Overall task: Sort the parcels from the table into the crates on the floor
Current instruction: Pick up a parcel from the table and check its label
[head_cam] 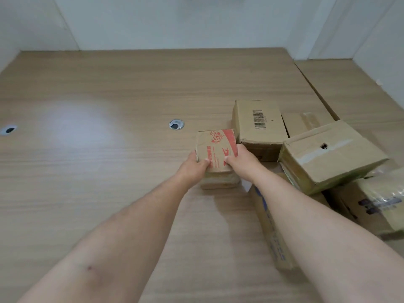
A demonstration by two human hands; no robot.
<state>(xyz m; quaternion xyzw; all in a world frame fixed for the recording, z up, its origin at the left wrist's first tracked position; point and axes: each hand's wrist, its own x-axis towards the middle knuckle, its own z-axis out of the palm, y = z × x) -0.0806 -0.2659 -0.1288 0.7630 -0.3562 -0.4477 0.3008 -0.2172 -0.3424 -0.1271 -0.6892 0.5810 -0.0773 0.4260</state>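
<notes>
Most of the view is taken up by a light wood-grain table (98, 182), which is bounded at the back by white walls (175, 22) and adjoined on the right by a second tabletop (354, 88) of the same finish. A cluster of cardboard parcels is gathered at the right of the table. The largest, a brown carton with a small hole (332, 154) in its taped top, is seen tilted, propped on the parcels beneath it. Just behind it and to its left a barcode carton (258, 121) is set upright on the table, and a flat taped carton (303, 122) is lodged behind the two. A long carton with blue print (271, 232) is laid along the table under the right forearm, and another blue-printed carton (371, 213) is cut off by the right edge of the view. The small red-printed parcel (215, 147) is found just left of the barcode carton, close against it (whether a separate box lies under it cannot be told, since the lower part is blurred). It is gripped from both sides: the left hand (194, 165) is curled round its left edge and the right hand (240, 160) round its right edge, with both thumbs pressed on the top face. Two round openings are set into the table, a near cable grommet (176, 124) just left of the parcel and a far cable grommet (8, 129) at the left edge.
</notes>
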